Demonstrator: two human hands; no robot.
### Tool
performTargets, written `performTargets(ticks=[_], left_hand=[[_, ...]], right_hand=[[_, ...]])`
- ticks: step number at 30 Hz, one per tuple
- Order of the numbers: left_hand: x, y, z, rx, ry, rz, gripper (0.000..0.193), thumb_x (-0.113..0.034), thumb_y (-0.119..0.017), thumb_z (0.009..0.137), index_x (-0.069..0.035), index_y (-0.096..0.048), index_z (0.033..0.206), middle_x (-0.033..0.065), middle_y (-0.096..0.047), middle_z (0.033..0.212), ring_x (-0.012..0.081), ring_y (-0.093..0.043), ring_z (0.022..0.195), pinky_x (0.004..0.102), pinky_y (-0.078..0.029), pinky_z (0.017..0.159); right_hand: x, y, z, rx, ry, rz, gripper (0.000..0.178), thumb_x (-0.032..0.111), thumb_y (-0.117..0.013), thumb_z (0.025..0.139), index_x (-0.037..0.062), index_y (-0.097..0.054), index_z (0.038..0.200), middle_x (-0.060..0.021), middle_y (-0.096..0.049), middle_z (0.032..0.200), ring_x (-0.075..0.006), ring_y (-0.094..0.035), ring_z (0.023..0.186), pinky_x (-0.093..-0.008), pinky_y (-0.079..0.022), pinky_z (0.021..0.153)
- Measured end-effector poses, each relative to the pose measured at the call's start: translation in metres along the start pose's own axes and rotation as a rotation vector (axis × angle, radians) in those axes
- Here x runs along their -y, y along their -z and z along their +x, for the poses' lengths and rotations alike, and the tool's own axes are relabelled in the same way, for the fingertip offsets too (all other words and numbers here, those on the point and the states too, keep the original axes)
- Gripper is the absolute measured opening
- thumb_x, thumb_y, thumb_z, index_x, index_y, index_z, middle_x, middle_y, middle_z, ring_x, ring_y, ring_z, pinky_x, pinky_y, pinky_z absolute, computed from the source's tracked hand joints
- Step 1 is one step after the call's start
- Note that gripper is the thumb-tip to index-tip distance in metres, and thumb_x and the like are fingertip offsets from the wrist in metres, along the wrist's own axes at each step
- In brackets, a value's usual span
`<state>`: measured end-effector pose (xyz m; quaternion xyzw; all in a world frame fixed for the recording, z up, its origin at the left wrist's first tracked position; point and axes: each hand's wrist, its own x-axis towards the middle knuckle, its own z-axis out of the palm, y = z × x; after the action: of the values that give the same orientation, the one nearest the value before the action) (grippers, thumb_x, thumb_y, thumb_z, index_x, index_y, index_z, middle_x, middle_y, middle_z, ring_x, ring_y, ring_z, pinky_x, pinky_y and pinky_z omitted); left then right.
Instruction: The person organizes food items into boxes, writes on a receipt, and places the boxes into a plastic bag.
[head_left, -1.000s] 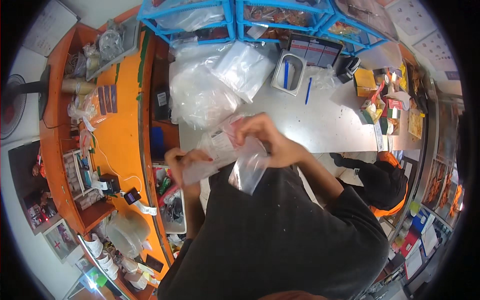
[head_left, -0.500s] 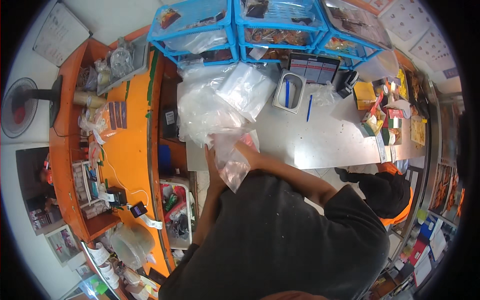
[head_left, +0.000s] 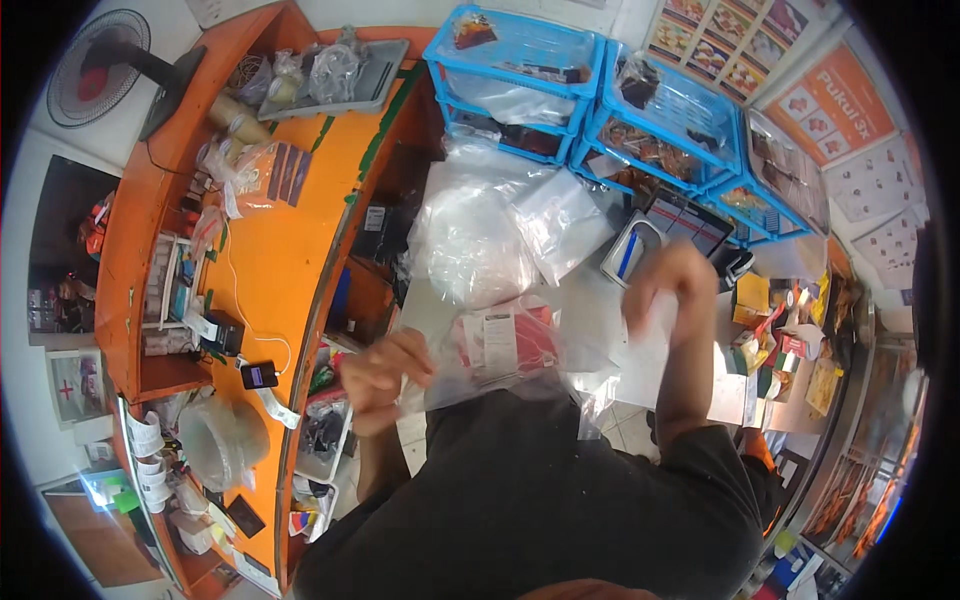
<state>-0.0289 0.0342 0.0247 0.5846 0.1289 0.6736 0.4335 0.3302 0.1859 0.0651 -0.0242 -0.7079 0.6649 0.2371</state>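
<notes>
The left grip, the person's left hand [head_left: 385,375], has its fingers curled in and appears to pinch the left edge of a clear bag [head_left: 452,390]. The right grip, the person's right hand [head_left: 675,290], is bent over at the wrist, with clear film showing just under its fingers; it is blurred, so I cannot tell whether the fingertips are pressed together on that film or spread.

The bag lies between the two hands, at the near edge of the worktop [head_left: 430,312] and just beyond the dark shirt [head_left: 530,480]. Inside it is a red pack [head_left: 538,345] with a white label [head_left: 498,345] facing up. The long axis of the pack runs left to right, roughly along the line joining the hands, with its right end perhaps slightly nearer.

From the left grip the pack lies to the right and a little far; from the right grip it lies to the left and near. The left hand is the closer of the two, just beside the pack's left end, while the right hand is well apart from the other end and set farther out, close to a metal tin [head_left: 608,264]. Neither hand appears to touch the pack itself. On the far side, a heap of plastic bags [head_left: 470,250] lies close behind it.
</notes>
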Motion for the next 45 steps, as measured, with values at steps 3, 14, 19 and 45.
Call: performTargets(ticks=[3,14,19,45], left_hand=[[-0.002,0.033,0.014,-0.137,0.187,-0.793,0.022,-0.024,-0.065,0.086,-0.016,-0.048,0.099,0.0077,-0.054,0.081,0.0218,-0.052,0.074,0.0426,-0.037,0.072],[0.251,0.112,0.078,-0.385,0.908,-0.503,0.036,-0.032,-0.052,0.094,-0.011,-0.049,0.123,0.0125,-0.06,0.116,0.0262,-0.058,0.109,0.0422,-0.045,0.096],[0.291,0.142,0.101,-0.564,0.96,-0.503,0.058,-0.051,-0.055,0.092,-0.013,-0.046,0.134,0.0118,-0.059,0.127,0.0269,-0.056,0.117,0.0431,-0.044,0.1],[0.341,0.146,0.134,-0.791,1.081,-0.371,0.049,-0.054,-0.059,0.092,-0.016,-0.057,0.122,-0.0025,-0.057,0.119,0.0159,-0.058,0.097,0.033,-0.047,0.084]], right_hand=[[-0.084,0.055,0.085,-0.589,-0.23,-0.548,0.019,0.011,-0.057,0.099,0.0017,-0.067,0.111,-0.0009,-0.061,0.074,-0.0108,-0.056,0.067,-0.0249,-0.042,0.059],[-0.262,0.212,0.239,-0.674,-0.708,-1.565,0.021,0.016,-0.052,0.091,0.0059,-0.067,0.101,-0.0224,-0.066,0.105,-0.0367,-0.066,0.093,-0.0501,-0.053,0.079],[-0.25,0.138,0.227,-0.579,-0.476,-1.439,0.017,0.017,-0.055,0.09,0.0045,-0.066,0.093,-0.0187,-0.068,0.094,-0.0345,-0.066,0.091,-0.0453,-0.052,0.077],[-0.227,0.147,0.214,-0.513,-0.289,-1.035,0.014,0.02,-0.066,0.083,0.0063,-0.066,0.082,-0.0161,-0.068,0.079,-0.0346,-0.066,0.074,-0.043,-0.051,0.07]])
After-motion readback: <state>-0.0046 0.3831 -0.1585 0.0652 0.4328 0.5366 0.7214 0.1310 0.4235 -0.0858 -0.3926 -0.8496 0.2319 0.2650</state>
